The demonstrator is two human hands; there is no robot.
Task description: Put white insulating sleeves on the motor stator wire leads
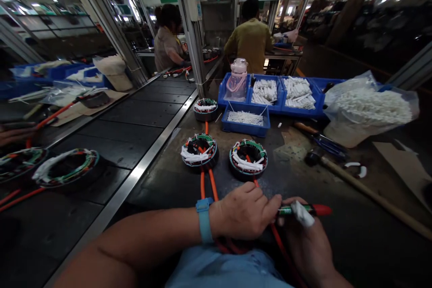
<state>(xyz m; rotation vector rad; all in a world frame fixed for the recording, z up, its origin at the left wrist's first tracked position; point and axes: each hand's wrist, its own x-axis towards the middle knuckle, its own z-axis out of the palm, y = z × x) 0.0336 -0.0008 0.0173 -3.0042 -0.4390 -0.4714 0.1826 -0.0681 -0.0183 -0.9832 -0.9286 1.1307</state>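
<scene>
At the bottom centre my left hand point(248, 210), with a blue watch on its wrist, has its fingers curled at the left end of a green and red pen-like object point(322, 209). My right hand point(313, 247) grips this object from the right, its red end pointing right. A white wrapping point(303, 214) shows at the right hand's fingers. Orange cables point(213, 184) run toward my lap. Just beyond my hands lie two wound rings, one at the centre point(249, 175) and one to its left point(200, 166), each with white sleeves. A smaller ring point(205, 116) sits behind them.
Blue bins point(281, 110) hold white sleeves and a pink bottle point(237, 81); a blue tray point(248, 130) stands before them. At right are a stuffed plastic bag point(371, 108), pliers point(330, 144) and a long-handled hammer point(371, 191). More rings point(67, 168) lie left; two people work behind.
</scene>
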